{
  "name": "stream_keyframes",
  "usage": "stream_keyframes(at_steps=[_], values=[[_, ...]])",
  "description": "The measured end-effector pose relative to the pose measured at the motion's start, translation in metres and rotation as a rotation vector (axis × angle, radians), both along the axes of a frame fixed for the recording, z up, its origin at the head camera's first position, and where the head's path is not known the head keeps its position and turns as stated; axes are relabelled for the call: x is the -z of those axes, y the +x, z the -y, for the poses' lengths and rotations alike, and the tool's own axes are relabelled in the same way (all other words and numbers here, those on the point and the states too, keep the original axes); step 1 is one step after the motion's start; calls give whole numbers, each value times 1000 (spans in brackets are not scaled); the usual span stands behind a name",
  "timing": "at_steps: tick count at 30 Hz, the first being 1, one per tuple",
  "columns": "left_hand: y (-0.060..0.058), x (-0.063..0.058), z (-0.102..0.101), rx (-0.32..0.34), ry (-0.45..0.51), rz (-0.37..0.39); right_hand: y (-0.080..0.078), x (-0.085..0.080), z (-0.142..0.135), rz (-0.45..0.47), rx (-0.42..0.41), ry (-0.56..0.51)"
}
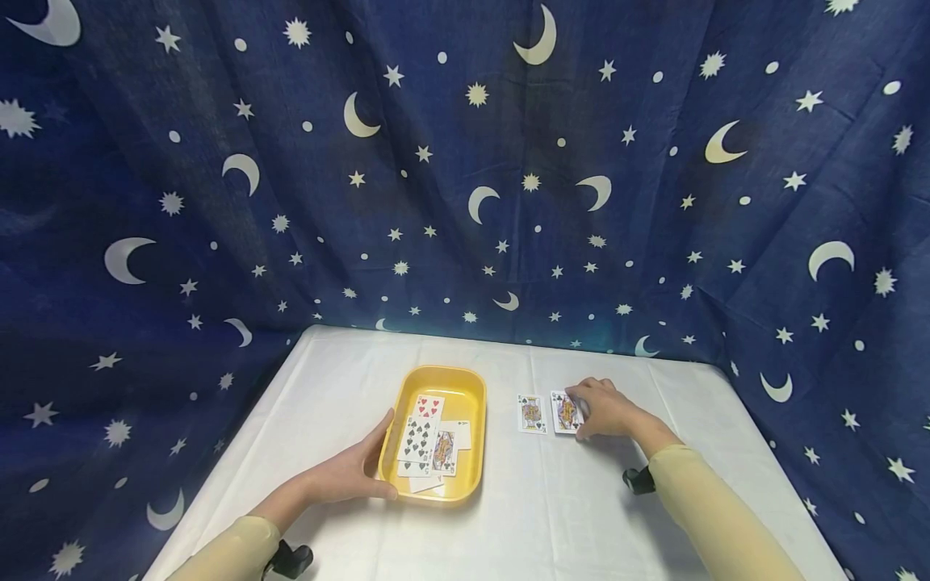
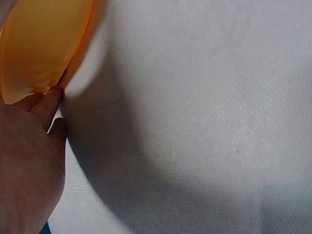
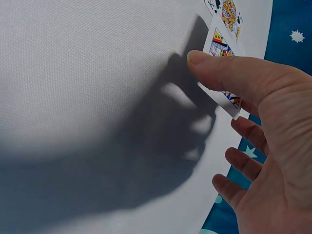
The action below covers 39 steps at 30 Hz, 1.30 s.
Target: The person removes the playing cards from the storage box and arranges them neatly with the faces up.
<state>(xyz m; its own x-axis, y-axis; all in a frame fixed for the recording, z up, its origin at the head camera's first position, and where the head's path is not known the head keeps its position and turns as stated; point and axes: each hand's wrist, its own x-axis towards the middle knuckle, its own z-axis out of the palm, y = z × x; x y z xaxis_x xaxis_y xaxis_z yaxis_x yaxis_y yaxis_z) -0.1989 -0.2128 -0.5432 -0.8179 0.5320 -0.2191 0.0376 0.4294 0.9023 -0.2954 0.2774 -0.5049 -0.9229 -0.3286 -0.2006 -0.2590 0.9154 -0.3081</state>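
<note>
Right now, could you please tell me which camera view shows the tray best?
The head view, since it looks down on nearly the whole tray and the cards inside. The left wrist view shows only part of its side, at the upper left; the right wrist view shows none of it.

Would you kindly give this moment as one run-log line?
left hand: touches yellow tray; right hand: pinches face card; second face card: on white table, beside held card; tray: holds several playing cards
</note>
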Motion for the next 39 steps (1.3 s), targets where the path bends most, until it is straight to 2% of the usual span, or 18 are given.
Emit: stream_keyframes(at_steps=[14, 21, 39], values=[[0, -1, 0, 1, 6, 1, -3, 8, -10, 41, 19, 2], [0, -1, 0, 0, -5, 3, -2, 8, -14, 51, 16, -7], [0, 0, 0, -12, -27, -2, 1, 7, -13, 105, 79, -25]])
